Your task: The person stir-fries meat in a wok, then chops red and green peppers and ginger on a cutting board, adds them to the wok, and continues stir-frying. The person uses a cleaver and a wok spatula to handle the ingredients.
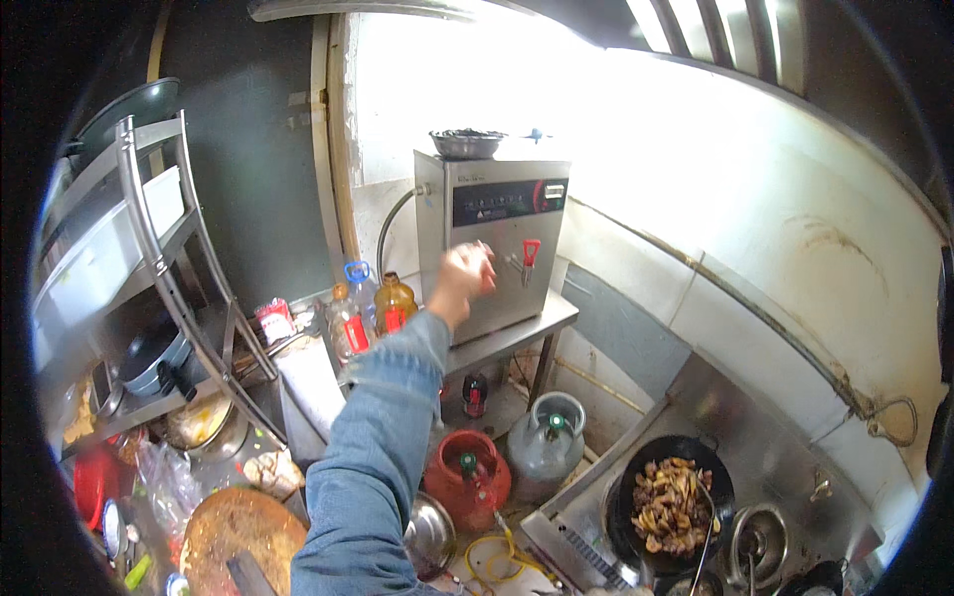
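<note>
My left hand (466,279), blurred and with curled fingers, is raised in front of a steel water boiler (492,279). It is left of the boiler's red-handled tap (530,253); whether it touches the front panel I cannot tell. No object shows in it. My denim sleeve (373,462) crosses the middle of the view. My right hand is out of view. At lower right, a black wok (633,477) holds browned, chopped food (671,506), with a long-handled utensil (703,551) resting in it.
Below the boiler stand a red gas cylinder (484,488) and a grey one (536,454), with a yellow hose (496,566) nearby. Bottles (393,302) stand left of the boiler. A round chopping board (231,529) bears a cleaver (252,574). A metal rack (141,201) rises at left.
</note>
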{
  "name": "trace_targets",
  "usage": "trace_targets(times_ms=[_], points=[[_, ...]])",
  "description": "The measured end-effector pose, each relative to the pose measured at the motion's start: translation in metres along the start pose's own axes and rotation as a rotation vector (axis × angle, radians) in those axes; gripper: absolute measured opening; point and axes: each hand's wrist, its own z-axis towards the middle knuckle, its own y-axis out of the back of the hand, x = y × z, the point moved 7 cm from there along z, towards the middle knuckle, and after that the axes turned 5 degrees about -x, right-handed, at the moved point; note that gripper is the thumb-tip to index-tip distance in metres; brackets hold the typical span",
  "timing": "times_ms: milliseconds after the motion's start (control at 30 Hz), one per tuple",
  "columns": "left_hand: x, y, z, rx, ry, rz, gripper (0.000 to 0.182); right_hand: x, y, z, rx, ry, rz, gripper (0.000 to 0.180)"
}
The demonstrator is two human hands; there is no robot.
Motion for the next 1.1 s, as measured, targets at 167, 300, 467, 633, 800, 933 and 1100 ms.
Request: trace_targets(times_ms=[167,300,467,633,800,933,1100], points=[[-0.071,0.061,0.156,-0.496,-0.123,-0.001,0.032,0.025,-0.011,0.010,0.002,-0.074,-0.084,0.042],[-0.063,0.064,0.234,-0.585,-0.120,0.324,0.052,0.041,-0.012,0.020,-0.006,-0.115,-0.121,0.041],[-0.072,0.060,0.275,-0.769,-0.121,0.743,0.071,0.054,-0.015,0.022,-0.021,-0.165,-0.139,0.040],[-0.086,0.052,0.267,-0.622,-0.062,0.545,0.039,0.054,-0.017,0.016,-0.014,-0.202,-0.145,0.039],[-0.089,0.038,0.207,-0.577,-0.047,-0.361,0.013,0.039,-0.017,0.006,-0.014,-0.214,-0.136,0.038],[-0.118,0.058,0.137,-0.407,-0.069,-0.367,0.009,0.048,-0.008,0.002,-0.134,-0.146,-0.143,0.037],[-0.098,0.075,0.010,-0.281,-0.068,-0.372,0.008,0.099,0.032,0.006,-0.285,-0.083,0.150,0.050]])
